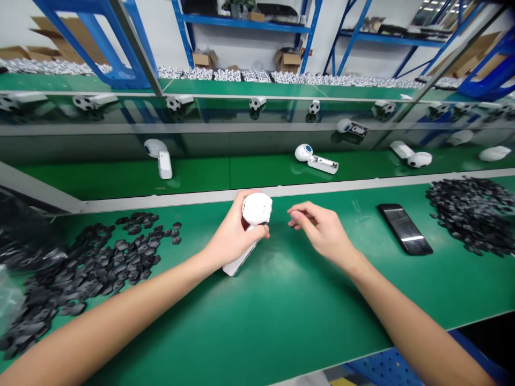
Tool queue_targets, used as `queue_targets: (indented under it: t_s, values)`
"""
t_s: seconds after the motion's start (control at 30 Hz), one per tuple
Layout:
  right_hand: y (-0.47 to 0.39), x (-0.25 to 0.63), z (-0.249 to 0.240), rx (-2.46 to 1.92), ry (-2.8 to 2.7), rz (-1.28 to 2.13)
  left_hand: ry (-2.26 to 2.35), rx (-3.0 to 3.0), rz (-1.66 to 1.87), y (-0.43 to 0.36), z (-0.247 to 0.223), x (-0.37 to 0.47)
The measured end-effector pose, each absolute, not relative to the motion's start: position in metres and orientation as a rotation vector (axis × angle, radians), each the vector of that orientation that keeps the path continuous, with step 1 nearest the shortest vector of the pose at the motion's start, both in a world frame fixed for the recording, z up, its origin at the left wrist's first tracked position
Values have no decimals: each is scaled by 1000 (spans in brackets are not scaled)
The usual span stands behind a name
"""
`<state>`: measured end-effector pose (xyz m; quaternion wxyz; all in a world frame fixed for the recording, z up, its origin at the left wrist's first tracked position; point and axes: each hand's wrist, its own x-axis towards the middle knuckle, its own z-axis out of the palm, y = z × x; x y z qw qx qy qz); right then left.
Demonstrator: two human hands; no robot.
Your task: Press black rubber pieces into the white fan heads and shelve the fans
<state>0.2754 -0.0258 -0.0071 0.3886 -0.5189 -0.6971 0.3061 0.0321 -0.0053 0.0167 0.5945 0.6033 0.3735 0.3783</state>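
Note:
My left hand point(237, 230) is wrapped round a white ball-headed device point(257, 208), its round head up between thumb and fingers. The device's flat white handle slants down toward the green worktop point(257, 327), partly hidden by the hand. Just to the right, my right hand point(322, 228) is raised with thumb and fingertips pressed together, apart from the device. Whatever those fingertips may pinch is too small to make out. Loose black five-sided pieces point(100, 268) are spread on the left of the worktop.
A heap of black pieces point(472, 214) and a black phone point(404, 228) lie on the right. Behind a pale rail, a green belt point(225, 169) carries similar white devices point(323, 164). Blue racks point(245, 22) stand farther back. A dark plastic bag point(24, 236) sits at the left edge.

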Motion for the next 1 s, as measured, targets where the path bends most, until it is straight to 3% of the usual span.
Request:
queue_targets:
  t_s: [0.3,0.5,1.0]
  values:
    - [-55,249,13,-1157,-1377,1303,1103,2084,753,-15,21,24]
    - [-57,239,12,-1218,-1375,1239,1129,2107,599,-23,27,28]
    - [-47,249,-6,-1125,-1619,1079,1090,2048,657,-19,18,35]
